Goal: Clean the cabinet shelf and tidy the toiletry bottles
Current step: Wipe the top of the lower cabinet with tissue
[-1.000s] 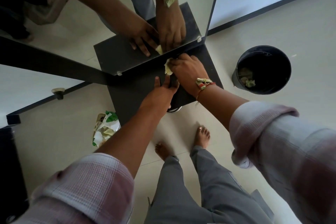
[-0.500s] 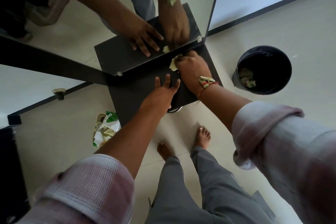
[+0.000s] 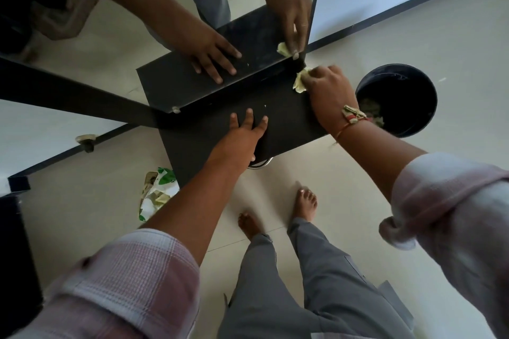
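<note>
At frame centre the left hand (image 3: 242, 137) lies flat, fingers straight, on the dark shelf (image 3: 286, 115), while the right hand (image 3: 327, 91) pinches a crumpled wipe (image 3: 300, 81) against the shelf's upper-right corner.

A black bin (image 3: 413, 91) and a green-and-white packet (image 3: 158, 192) sit on the floor (image 3: 413, 36).

No lettering can be read anywhere. The crumpled green-and-white plastic packet (image 3: 158, 195) on the floor bears printed patches, possibly a brand mark, too blurred to make out. The pale folded tag on red thread (image 3: 354, 114) at the wrist of the right hand (image 3: 327, 88) shows nothing legible.
</note>
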A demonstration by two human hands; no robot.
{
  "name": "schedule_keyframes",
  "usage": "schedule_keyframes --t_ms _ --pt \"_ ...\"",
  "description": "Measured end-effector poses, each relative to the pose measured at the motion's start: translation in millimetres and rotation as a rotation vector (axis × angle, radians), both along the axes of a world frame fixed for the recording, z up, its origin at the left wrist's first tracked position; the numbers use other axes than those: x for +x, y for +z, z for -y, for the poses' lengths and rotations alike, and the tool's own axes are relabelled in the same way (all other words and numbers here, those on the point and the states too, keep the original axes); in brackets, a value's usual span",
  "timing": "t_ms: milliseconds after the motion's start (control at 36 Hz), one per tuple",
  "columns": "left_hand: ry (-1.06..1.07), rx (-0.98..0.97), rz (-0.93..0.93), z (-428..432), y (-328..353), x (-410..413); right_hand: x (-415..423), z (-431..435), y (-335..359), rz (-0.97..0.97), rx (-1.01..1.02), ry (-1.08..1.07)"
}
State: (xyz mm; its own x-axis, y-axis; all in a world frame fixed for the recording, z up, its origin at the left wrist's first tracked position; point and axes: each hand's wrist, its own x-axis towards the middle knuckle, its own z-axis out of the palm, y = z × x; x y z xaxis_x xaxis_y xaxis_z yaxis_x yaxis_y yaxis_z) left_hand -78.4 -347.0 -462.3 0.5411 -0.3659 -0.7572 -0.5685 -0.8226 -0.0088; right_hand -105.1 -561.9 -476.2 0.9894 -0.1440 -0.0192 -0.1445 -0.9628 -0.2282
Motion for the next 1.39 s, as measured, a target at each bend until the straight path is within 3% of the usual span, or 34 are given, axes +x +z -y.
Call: schedule_keyframes --t_ms 333,472,694,861,972,1056,1167,1389 --pt "0.017 -0.008 0.008 0.7 0.5 -1.5 -112.8 -46.4 -5.4 -0.025 0.017 -0.038" --pt "0.006 -0.015 0.018 -0.6 1.8 -1.2 -122.7 -60.5 -0.7 -0.067 0.044 -0.051" --pt "-0.001 -0.081 0.057 -5.1 5.6 -3.7 -101.0 -39.7 9.1 0.019 -0.063 -0.207" --pt "0.112 -0.331 0.114 -32.7 11.7 -9.0 -100.4 -79.5 15.6 -0.06 0.01 0.286" --pt "0.231 -0.431 0.194 -62.4 14.0 -13.2 -60.1 -76.6 15.3 0.064 0.061 0.141" --pt "0.256 -0.39 0.262 -86.5 12.5 -10.8 -21.9 -65.8 11.2 0.124 0.01 -0.022" --pt "0.201 -0.27 0.181 -109.6 11.7 -4.5 2.4 -72.9 8.6 0.032 0.008 -0.093" --pt "0.162 -0.163 0.099 -102.9 17.8 1.7 -53.5 -143.8 25.5 -0.113 0.131 0.192"
